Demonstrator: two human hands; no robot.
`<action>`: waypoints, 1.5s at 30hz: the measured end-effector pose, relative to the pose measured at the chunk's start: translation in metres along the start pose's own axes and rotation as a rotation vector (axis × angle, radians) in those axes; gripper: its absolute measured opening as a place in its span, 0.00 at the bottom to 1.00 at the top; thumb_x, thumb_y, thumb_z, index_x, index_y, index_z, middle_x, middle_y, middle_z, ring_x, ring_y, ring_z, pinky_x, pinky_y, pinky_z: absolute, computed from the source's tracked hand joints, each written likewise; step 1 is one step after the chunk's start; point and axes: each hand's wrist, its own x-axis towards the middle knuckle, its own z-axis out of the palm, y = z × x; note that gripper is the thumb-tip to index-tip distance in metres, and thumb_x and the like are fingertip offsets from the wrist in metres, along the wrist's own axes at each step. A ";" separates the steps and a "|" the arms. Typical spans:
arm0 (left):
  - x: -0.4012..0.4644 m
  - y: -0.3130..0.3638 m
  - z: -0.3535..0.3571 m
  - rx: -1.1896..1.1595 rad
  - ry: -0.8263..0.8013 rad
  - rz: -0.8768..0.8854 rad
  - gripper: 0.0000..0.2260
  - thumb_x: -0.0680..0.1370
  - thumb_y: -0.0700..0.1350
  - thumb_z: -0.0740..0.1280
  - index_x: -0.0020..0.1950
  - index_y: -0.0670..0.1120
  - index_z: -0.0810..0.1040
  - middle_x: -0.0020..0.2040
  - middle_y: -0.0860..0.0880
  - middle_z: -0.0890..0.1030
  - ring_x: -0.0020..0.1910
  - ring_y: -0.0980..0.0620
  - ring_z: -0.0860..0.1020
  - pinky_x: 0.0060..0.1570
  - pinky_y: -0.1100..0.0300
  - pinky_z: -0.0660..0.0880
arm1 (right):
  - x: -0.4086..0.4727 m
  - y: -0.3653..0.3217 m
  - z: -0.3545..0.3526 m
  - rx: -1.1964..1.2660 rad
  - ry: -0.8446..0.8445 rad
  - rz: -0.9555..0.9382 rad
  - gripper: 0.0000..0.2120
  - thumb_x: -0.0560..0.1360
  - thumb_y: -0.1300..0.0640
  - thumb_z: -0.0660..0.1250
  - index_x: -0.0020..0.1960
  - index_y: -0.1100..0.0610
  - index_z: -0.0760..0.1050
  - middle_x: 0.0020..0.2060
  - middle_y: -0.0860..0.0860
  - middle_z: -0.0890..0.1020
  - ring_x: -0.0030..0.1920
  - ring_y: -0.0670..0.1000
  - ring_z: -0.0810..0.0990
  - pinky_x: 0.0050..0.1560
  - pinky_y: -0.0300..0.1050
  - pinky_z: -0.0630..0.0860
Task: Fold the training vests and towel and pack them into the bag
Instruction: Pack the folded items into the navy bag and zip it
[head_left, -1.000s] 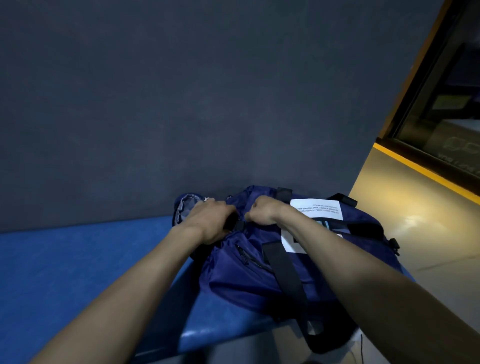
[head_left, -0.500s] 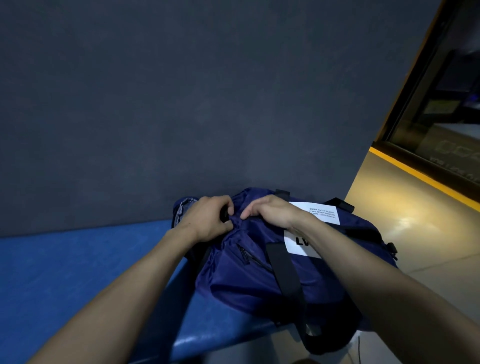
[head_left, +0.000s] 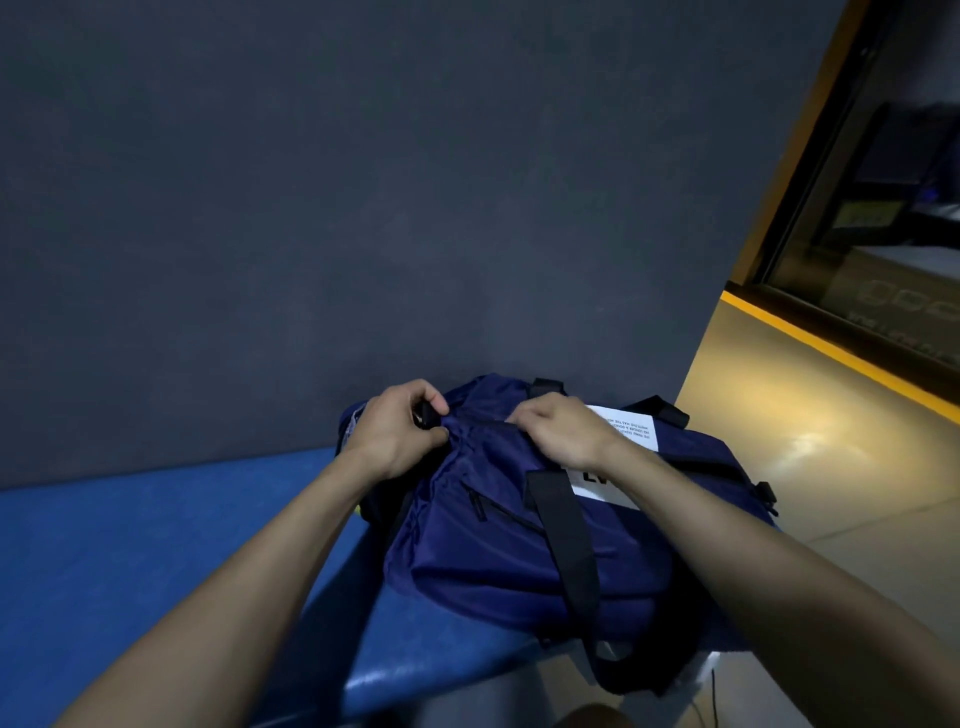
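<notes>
Setting: dark grey wall (head_left: 363, 208) behind, blue padded bench (head_left: 130, 561) below, glossy floor (head_left: 831, 467) at 3 o'clock with yellow-edged window frame (head_left: 831, 348) beyond

Item: bag (head_left: 493, 561), navy, soft-sided; sits on bench end, back against wall, at 6 o'clock of view centre; near corner overhangs bench edge. Vests and towel not visible; presumably inside, cannot confirm

Fittings: black webbing strap (head_left: 561, 530) running down front face and looping below bench edge; side pocket zip (head_left: 483, 506) at 9 o'clock of strap; white printed label (head_left: 628, 428) on top, partly covered by right forearm; second white label (head_left: 592, 480) below it, letters cut off

Left hand (head_left: 397, 434): at 10 o'clock of bag, fingers curled, pinching small black tab (head_left: 428, 415), likely a zip pull or strap end

Right hand (head_left: 563, 428): at 12 o'clock of bag, fingers bent down, gripping a fold of top fabric just beside the opening line

Handling, judged: thin nylon-like cloth, light, limp, slightly slick; creases and slumps under fingers, no rigid frame. Contents soft, so little weight, no breakage risk. Best hold: webbing strap for lifting; pull tab with opposing pinch on fabric for closing. Risk: cloth bunching in zip teeth; overhanging corner tipping off bench
</notes>
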 end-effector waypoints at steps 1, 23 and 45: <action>-0.001 0.002 0.000 0.017 -0.007 -0.003 0.08 0.75 0.41 0.74 0.49 0.51 0.77 0.39 0.52 0.80 0.35 0.55 0.76 0.32 0.69 0.70 | -0.006 0.014 -0.008 -0.096 0.066 -0.015 0.15 0.77 0.53 0.58 0.48 0.59 0.81 0.46 0.54 0.86 0.49 0.57 0.82 0.54 0.53 0.78; 0.003 0.131 0.175 0.244 -0.484 0.555 0.12 0.82 0.53 0.64 0.64 0.58 0.79 0.60 0.55 0.77 0.62 0.49 0.71 0.65 0.47 0.68 | -0.110 0.199 -0.097 0.222 0.028 0.689 0.03 0.80 0.61 0.68 0.48 0.59 0.75 0.35 0.58 0.83 0.30 0.54 0.76 0.28 0.38 0.72; -0.002 0.119 0.198 0.318 -0.407 0.488 0.07 0.80 0.48 0.65 0.58 0.52 0.78 0.55 0.55 0.79 0.63 0.53 0.67 0.63 0.53 0.63 | -0.121 0.213 -0.064 0.056 0.083 0.507 0.14 0.71 0.49 0.79 0.48 0.55 0.79 0.45 0.53 0.82 0.42 0.53 0.83 0.32 0.45 0.81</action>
